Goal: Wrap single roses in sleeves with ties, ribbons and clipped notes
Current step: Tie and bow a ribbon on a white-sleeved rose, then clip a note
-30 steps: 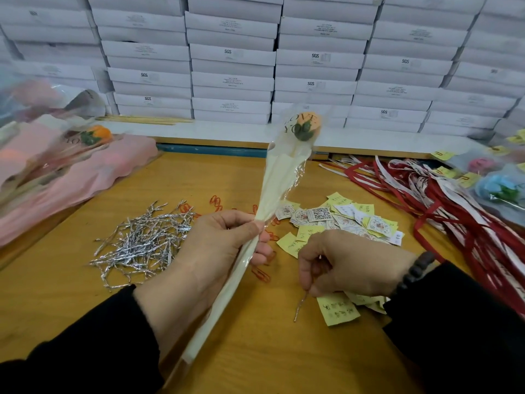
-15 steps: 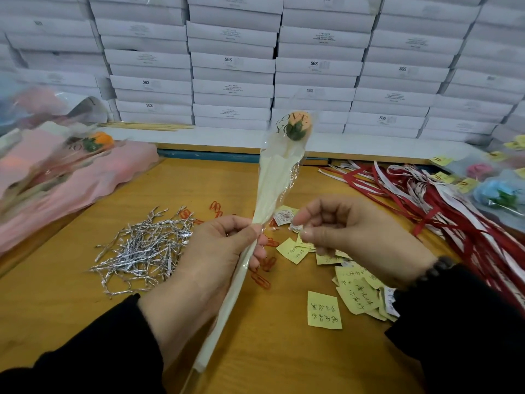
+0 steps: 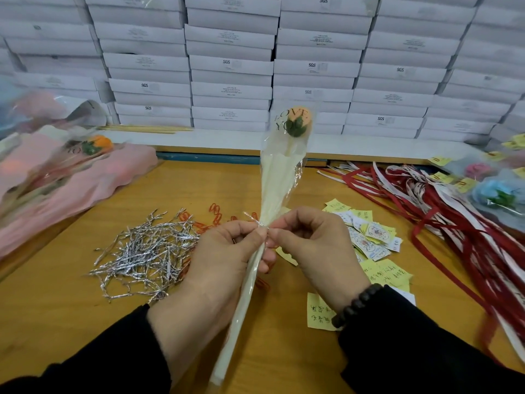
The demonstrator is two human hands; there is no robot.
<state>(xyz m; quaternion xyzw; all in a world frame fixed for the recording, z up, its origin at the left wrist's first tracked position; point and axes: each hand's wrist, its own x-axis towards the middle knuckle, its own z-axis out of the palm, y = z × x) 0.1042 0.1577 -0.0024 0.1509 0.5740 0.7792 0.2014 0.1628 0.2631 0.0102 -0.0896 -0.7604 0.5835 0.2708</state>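
Gripping the sleeved rose (image 3: 295, 122) upright above the counter (image 3: 56, 308), your left hand (image 3: 218, 268) and right hand (image 3: 315, 248) pinch a silver twist tie (image 3: 254, 220) (at the sleeve's narrow neck).

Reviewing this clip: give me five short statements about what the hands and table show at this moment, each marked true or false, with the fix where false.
1. The left hand grips the sleeved rose. True.
2. The right hand is resting flat on the table. False: it pinches a silver tie at the sleeve.
3. The rose head is blue. False: it is orange.
4. A pile of silver ties lies left of the hands. True.
5. The red ribbons lie right of the hands. True.
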